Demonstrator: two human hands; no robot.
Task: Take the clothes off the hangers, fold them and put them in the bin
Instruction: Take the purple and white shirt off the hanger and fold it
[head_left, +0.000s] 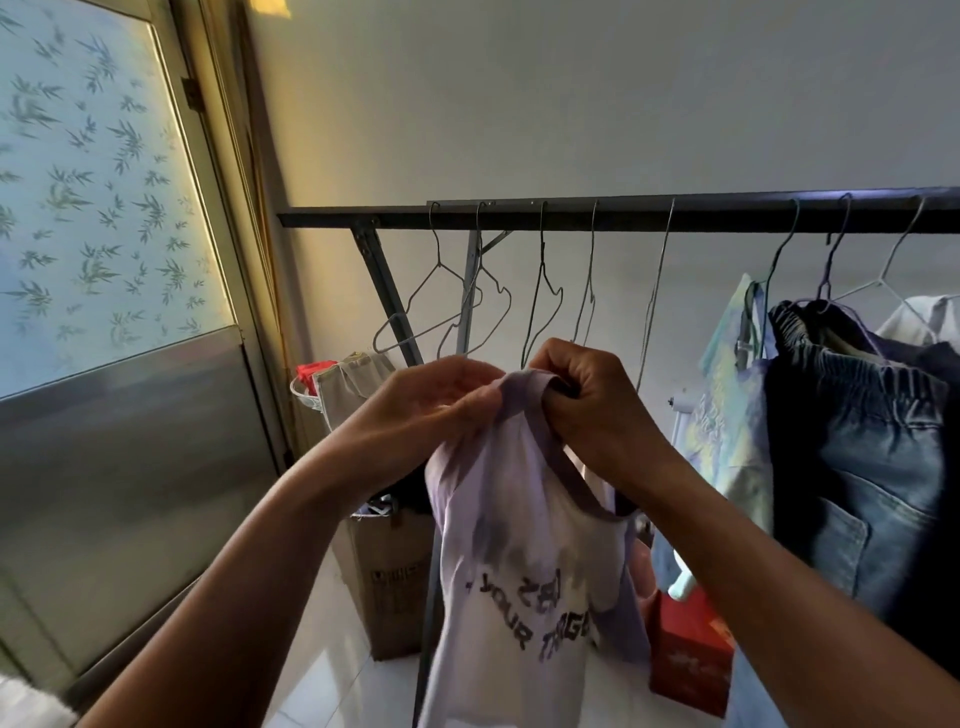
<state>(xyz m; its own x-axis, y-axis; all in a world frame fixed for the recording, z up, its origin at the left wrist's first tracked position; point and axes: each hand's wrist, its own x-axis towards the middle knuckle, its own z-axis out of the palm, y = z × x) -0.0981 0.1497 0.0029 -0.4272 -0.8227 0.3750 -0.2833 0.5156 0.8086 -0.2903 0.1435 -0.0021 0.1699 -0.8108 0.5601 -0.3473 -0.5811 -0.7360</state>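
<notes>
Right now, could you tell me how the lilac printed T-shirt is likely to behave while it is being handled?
Probably floppy: the lilac T-shirt hangs limp from where the left hand and right hand pinch its collar. It seems light, since fingertip grips carry it. Its blurred lower part suggests it swings freely, so it may need a flat surface for folding.

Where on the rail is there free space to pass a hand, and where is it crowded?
On the rail, the gaps between the empty wire hangers left of centre are free. The right end is crowded: jeans, a pale printed garment and a white garment hang closely together.
</notes>
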